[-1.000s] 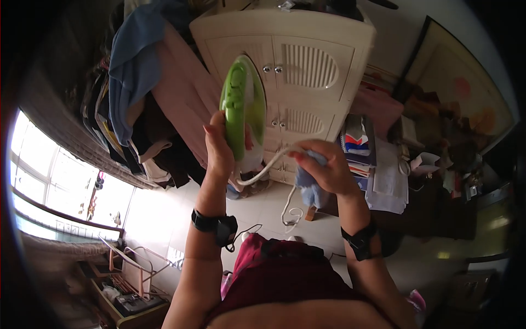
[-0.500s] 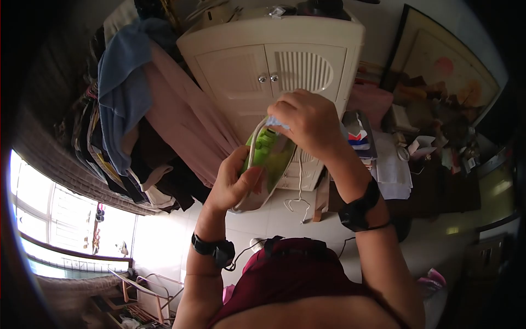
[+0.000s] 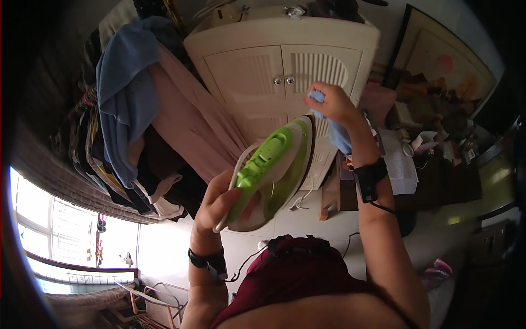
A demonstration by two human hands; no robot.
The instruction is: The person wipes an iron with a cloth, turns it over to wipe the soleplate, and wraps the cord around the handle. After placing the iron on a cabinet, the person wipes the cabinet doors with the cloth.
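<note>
A steam iron [image 3: 267, 159], bright-green-handled, with a translucent green-tinted tank and white body, is held aslant in mid-air, clasped by the left hand [image 3: 215, 204]. Near its tip, a light-blue cloth [image 3: 339, 137] is clutched by the right hand [image 3: 334, 103], before a cream cabinet [image 3: 241, 71].

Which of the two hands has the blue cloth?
The right hand holds the blue cloth; the left hand instead grips the green-and-white iron.

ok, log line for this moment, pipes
left hand: holds green-white clothes iron at rear | right hand: grips light-blue cloth near iron tip | tip contact: unclear | behind: cream cabinet
</note>
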